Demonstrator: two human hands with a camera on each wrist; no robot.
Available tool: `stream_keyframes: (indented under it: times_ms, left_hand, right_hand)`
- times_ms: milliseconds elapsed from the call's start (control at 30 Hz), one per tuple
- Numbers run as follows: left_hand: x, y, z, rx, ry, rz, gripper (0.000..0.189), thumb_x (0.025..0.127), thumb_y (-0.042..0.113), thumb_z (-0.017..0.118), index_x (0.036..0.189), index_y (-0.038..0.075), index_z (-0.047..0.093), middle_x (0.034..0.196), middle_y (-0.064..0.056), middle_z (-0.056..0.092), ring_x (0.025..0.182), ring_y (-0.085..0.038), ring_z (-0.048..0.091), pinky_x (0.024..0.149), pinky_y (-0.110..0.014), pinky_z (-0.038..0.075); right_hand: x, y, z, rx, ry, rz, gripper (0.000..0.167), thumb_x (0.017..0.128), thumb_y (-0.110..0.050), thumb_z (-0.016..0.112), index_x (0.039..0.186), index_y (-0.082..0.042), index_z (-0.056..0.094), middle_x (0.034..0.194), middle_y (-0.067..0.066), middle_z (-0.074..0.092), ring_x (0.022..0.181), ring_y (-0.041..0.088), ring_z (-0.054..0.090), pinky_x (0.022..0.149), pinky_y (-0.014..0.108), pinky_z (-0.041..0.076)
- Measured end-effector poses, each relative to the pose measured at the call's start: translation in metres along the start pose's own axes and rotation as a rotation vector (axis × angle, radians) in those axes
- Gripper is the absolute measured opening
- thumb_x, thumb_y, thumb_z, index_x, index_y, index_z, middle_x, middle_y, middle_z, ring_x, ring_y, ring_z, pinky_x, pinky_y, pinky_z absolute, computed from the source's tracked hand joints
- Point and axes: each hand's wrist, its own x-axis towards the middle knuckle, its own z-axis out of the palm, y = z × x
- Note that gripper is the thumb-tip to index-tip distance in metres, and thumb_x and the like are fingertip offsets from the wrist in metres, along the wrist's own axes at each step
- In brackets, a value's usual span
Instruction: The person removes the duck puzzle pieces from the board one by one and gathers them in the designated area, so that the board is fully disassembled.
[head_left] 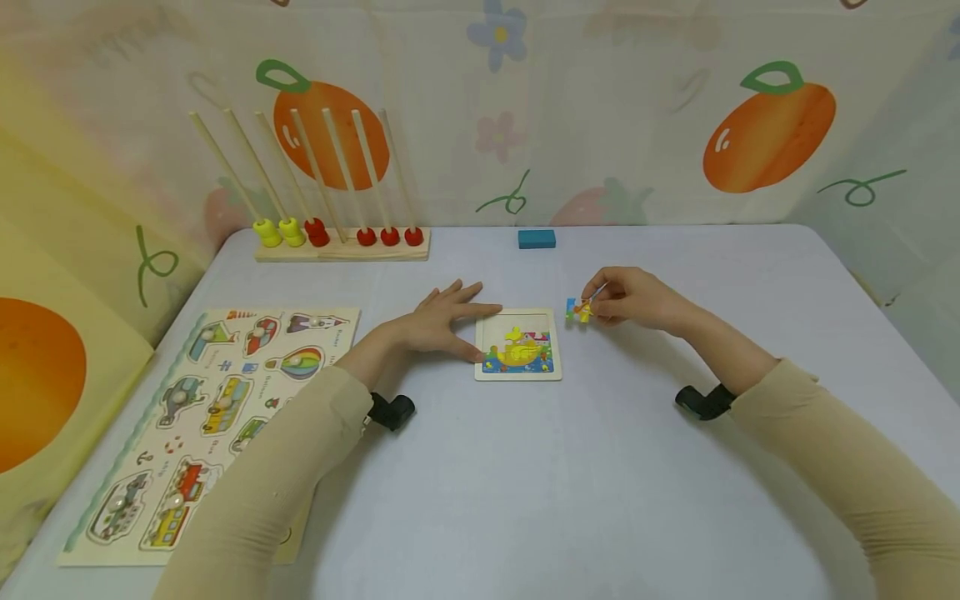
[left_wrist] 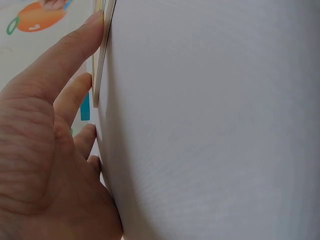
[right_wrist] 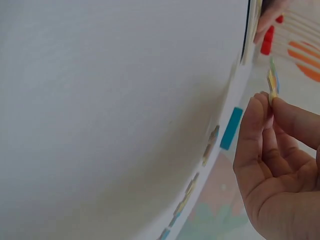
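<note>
A thin, flat tray (head_left: 525, 322) with a pale, squared rim is lying in the middle of a smooth white table (head_left: 525, 500). Its lower part is showing a glossy yellow duck (head_left: 520, 354) over blue, while the upper part is showing plain backing. A small piece (head_left: 573, 308), knobbly in outline and coloured blue, green, yellow and orange, is hovering just right of the tray, clear of its rim; seen edge-on at the right wrist, it is looking no thicker than a wafer.

The left hand (head_left: 446, 321) is spreading its fingers wide and gripping nothing: the index tip is touching the tray's upper left corner and the thumb is resting by its left edge, lower down. The right hand (head_left: 633, 296) is pinching the piece between thumb and fingertips, with the other fingers curling loosely behind.

In the right wrist view, thin slivers (right_wrist: 186, 194) are lying along the table, possibly more pieces, though the angle is too low to be sure. A wooden rack (head_left: 341, 252) with upright rods and round beads is standing behind, near a blue oblong block (head_left: 536, 239), and a printed board (head_left: 97, 557) is lying flat under the left sleeve (head_left: 292, 450)
</note>
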Motion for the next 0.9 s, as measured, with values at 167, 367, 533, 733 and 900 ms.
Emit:
stream_keyframes:
  times_ms: [167,367,533,733,900]
  left_hand:
    - [0.001,-0.002,0.000,-0.002,0.000,-0.001,0.080,0.079,0.045,0.074,0.151,0.033,0.040,0.170,-0.004,0.009,0.158,-0.032,-0.006,0.126,-0.058,-0.006]
    - [0.000,-0.001,0.000,0.001,-0.002,0.000,0.080,0.080,0.045,0.073,0.151,0.034,0.040,0.170,-0.003,0.009,0.158,-0.032,-0.006,0.126,-0.058,-0.007]
    - [-0.001,-0.001,0.000,0.003,-0.003,0.004,0.080,0.080,0.045,0.073,0.151,0.034,0.039,0.170,-0.003,0.009,0.158,-0.033,-0.006,0.126,-0.058,-0.007]
    - [0.001,-0.002,0.000,0.007,0.000,0.006,0.080,0.080,0.046,0.073,0.151,0.034,0.039,0.170,-0.003,0.009,0.158,-0.033,-0.006,0.126,-0.059,-0.006]
    - [0.000,-0.001,0.000,0.005,-0.001,0.003,0.080,0.079,0.046,0.073,0.151,0.034,0.039,0.170,-0.003,0.010,0.158,-0.033,-0.005,0.126,-0.059,-0.006]
  right_hand:
    - [-0.002,0.010,-0.005,-0.044,0.005,0.006,0.024,0.096,-0.013,0.060,0.118,-0.001,0.062,0.096,0.013,0.069,0.083,0.014,0.062,0.075,0.019,0.055]
    - [-0.004,0.018,-0.009,-0.060,-0.002,0.026,0.026,0.095,-0.014,0.062,0.117,0.000,0.063,0.092,0.011,0.069,0.080,0.014,0.060,0.071,0.020,0.053]
    - [-0.007,0.021,-0.011,-0.047,-0.028,0.055,0.028,0.095,-0.015,0.062,0.118,0.000,0.063,0.087,0.009,0.068,0.078,0.015,0.060,0.070,0.022,0.053]
    - [-0.009,0.024,-0.013,-0.049,-0.035,0.080,0.028,0.095,-0.014,0.062,0.119,0.000,0.063,0.090,0.007,0.068,0.080,0.014,0.061,0.071,0.020,0.054]
    - [-0.010,0.026,-0.016,-0.050,-0.037,0.093,0.026,0.095,-0.014,0.061,0.118,-0.001,0.065,0.094,0.007,0.069,0.081,0.013,0.060,0.071,0.019,0.054]
